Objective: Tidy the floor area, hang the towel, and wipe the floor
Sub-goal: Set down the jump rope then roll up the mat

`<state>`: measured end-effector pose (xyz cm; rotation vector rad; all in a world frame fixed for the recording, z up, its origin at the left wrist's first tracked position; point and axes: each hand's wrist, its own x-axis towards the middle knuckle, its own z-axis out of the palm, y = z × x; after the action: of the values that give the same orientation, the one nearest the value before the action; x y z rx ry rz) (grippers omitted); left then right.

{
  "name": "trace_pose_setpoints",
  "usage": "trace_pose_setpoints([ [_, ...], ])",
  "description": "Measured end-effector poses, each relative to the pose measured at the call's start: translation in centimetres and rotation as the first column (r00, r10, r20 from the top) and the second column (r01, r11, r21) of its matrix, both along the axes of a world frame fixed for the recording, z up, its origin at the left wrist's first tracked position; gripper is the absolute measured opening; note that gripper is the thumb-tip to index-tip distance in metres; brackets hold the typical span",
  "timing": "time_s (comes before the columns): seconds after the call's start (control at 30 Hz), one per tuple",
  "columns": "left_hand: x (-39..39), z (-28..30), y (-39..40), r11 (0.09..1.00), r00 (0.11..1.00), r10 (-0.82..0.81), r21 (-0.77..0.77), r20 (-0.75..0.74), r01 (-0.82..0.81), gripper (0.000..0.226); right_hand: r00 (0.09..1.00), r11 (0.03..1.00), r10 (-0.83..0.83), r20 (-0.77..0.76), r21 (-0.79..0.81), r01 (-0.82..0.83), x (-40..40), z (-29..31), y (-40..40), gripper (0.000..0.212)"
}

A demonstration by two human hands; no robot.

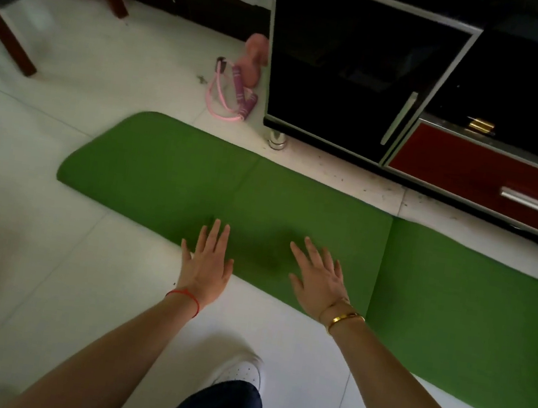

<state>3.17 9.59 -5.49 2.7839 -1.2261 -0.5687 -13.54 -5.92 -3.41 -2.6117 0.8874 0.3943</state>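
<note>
White glossy tile floor point(62, 140), long green foam mat point(261, 196) folded over, rounded corners, long axis left-right beside black TV cabinet point(365, 72), left hand point(207, 264) and right hand point(317, 280) flat, fingers spread over mat's near edge, gripping nothing, pink skipping rope point(231, 94) behind mat

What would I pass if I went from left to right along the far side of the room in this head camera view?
Wooden chair legs → pink skipping rope on the floor → black glass-door cabinet → red drawer with a silver handle.
</note>
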Motion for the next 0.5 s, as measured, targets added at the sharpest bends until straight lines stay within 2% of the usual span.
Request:
trace_pose_setpoints([
  [0.13,2.6,0.2,2.3,0.959,0.961,0.264,-0.082,-0.086,-0.270,0.066,0.985,0.985,0.169,0.031,0.025,-0.170,5.8,0.4,2.4,0.061],
  [0.23,4.2,0.5,3.6,0.840,0.847,0.466,-0.172,-0.256,-0.514,0.068,0.968,0.966,0.250,0.033,0.061,-0.252,9.9,0.2,4.2,0.062],
  [0.3,5.5,0.6,3.8,0.690,0.708,0.555,-0.234,-0.437,-0.685,0.068,0.960,0.958,0.278,0.024,0.071,-0.280,12.1,-0.3,5.1,0.062],
  [0.37,7.1,0.4,3.6,0.554,0.572,0.587,-0.231,-0.573,-0.800,0.068,0.959,0.955,0.285,0.001,0.081,-0.284,13.8,-0.9,5.7,0.062],
  [0.43,8.6,0.4,3.2,0.425,0.425,0.583,-0.186,-0.693,-0.886,0.070,0.957,0.955,0.289,-0.027,0.073,-0.287,14.7,-1.5,6.0,0.063],
  [0.5,9.7,0.4,2.6,0.239,0.219,0.538,-0.101,-0.814,-0.966,0.072,0.956,0.956,0.288,-0.052,0.068,-0.284,15.3,-2.0,6.2,0.063],
])
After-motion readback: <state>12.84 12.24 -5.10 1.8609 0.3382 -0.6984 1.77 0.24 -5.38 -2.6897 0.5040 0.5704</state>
